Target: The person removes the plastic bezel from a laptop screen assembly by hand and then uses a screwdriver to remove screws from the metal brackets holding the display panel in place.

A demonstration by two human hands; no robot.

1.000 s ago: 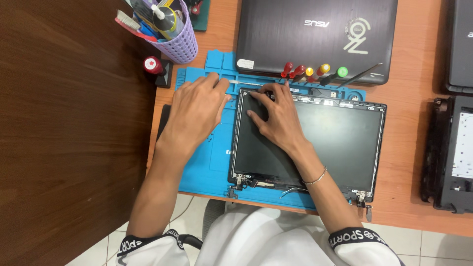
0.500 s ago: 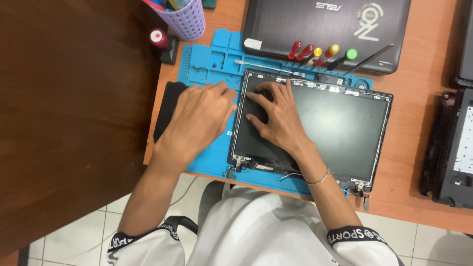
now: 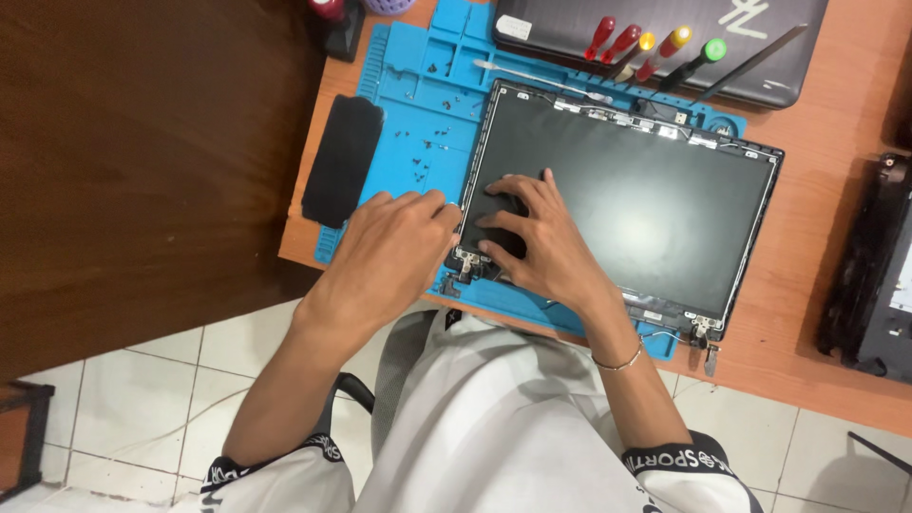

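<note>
A bare laptop screen panel in its black lid frame lies on a blue work mat. My right hand rests flat on the panel's near left corner, fingers spread on the dark glass. My left hand sits just left of that corner, fingertips touching the frame's left edge next to the hinge. Small screws lie scattered on the mat beyond my left hand. Neither hand holds a tool.
Several screwdrivers with red, yellow and green handles lie on a closed dark laptop at the back. A black pad overlaps the mat's left edge. Another opened laptop part sits at the right. The wooden desk ends near my body.
Both hands have slid from the panel's far left corner down to its near left corner. The camera has moved closer and the view has shifted.
</note>
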